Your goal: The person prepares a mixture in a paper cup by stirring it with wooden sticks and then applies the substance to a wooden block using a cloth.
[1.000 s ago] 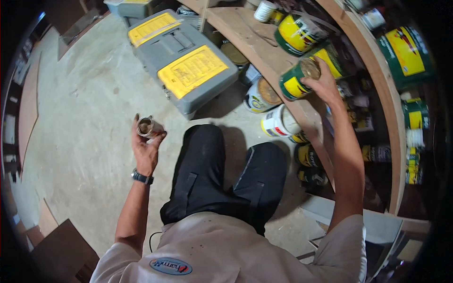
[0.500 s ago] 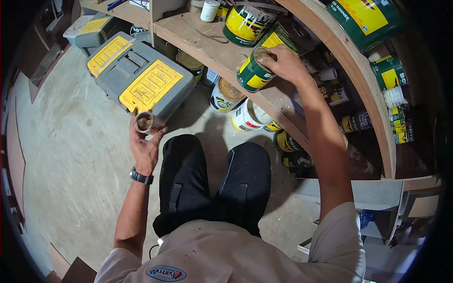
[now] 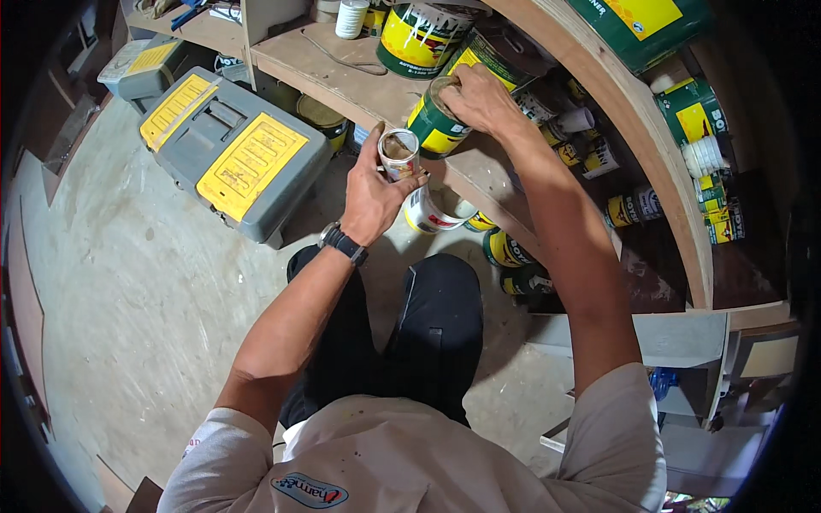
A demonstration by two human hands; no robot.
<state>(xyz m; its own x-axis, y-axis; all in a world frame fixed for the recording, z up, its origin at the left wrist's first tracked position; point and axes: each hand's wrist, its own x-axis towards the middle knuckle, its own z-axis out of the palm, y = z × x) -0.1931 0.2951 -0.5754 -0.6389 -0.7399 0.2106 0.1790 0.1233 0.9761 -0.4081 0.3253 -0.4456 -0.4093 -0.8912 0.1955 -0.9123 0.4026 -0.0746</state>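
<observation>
My left hand (image 3: 369, 203), with a dark watch on its wrist, is wrapped round a small open can (image 3: 399, 147) whose inside looks brown and stained. It holds this can up in front of the shelf edge. Just beyond it, a green and yellow paint can (image 3: 438, 128) sits at the edge of the wooden shelf. The fingers of my right hand (image 3: 479, 98) are closed on the top rim of that paint can, partly hiding its top. The two cans are close together, the small one nearer to me.
A grey toolbox with yellow lids (image 3: 235, 154) stands on the concrete floor to the left. Larger paint cans (image 3: 423, 38) crowd the shelf (image 3: 329, 81) behind. Below it are a white bucket (image 3: 432, 209) and several cans. A curved wooden edge (image 3: 616, 111) rises at the right.
My left hand has carried the small can rightward and away from me, from beside the toolbox to the paint can. My right hand stays at the paint can. The view has shifted slightly.
</observation>
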